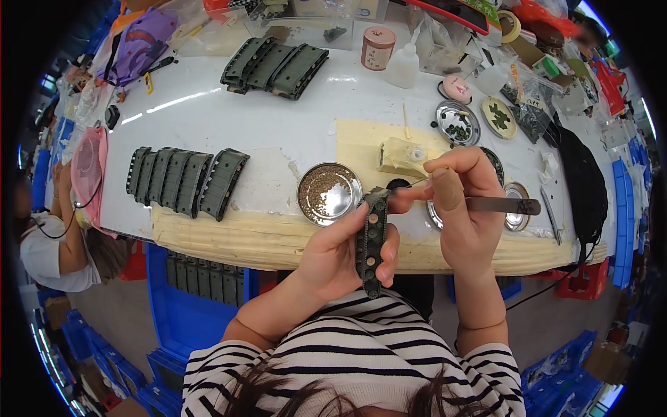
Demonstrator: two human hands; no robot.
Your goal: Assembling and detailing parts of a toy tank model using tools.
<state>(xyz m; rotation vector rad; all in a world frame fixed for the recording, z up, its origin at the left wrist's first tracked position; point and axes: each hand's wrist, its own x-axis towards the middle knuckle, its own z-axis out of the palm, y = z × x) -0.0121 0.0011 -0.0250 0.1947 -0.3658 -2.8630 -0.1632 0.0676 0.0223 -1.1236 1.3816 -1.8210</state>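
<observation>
In my left hand is a narrow dark green ribbed strip with several round tan dots along it, held upright between thumb and fingers. My right hand is closed around a flat, dark metal tool that looks like tweezers. Its broad end sticks out to the right. A thin tip shows by the right fingertips, close to the strip's top; I cannot tell if it belongs to the same tool. Just left of the strip stands a round metal dish with small brown bits in it.
Green ribbed panels lie at the left, others farther back. Behind my hands sits a yellow-wrapped block. Metal dishes, a white squeeze bottle and a black bag stand right. Another person's arm is far left.
</observation>
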